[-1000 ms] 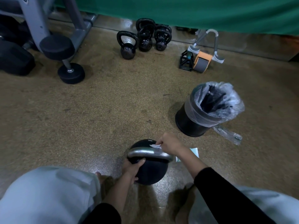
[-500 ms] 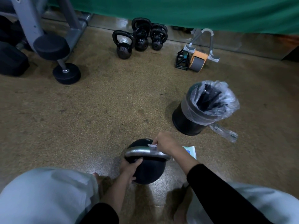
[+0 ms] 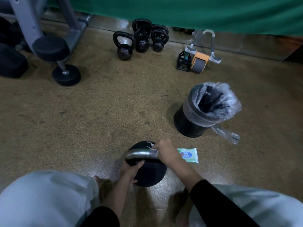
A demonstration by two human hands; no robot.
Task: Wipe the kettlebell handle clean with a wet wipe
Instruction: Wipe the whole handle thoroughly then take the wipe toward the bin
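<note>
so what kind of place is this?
Most likely a gym or workout room: small kettlebells clustered by the green curtain, a dumbbell beside a machine frame, and an ab roller on the speckled floor.

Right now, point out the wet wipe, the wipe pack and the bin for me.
wet wipe [image 3: 154, 149], head view, on its white corner that shows.
wipe pack [image 3: 188, 155], head view, on the middle of its printed face.
bin [image 3: 185, 123], head view, on its black outer wall.

The person wears long black sleeves [image 3: 218, 203] and loose pale grey trousers [image 3: 42, 200].
</note>
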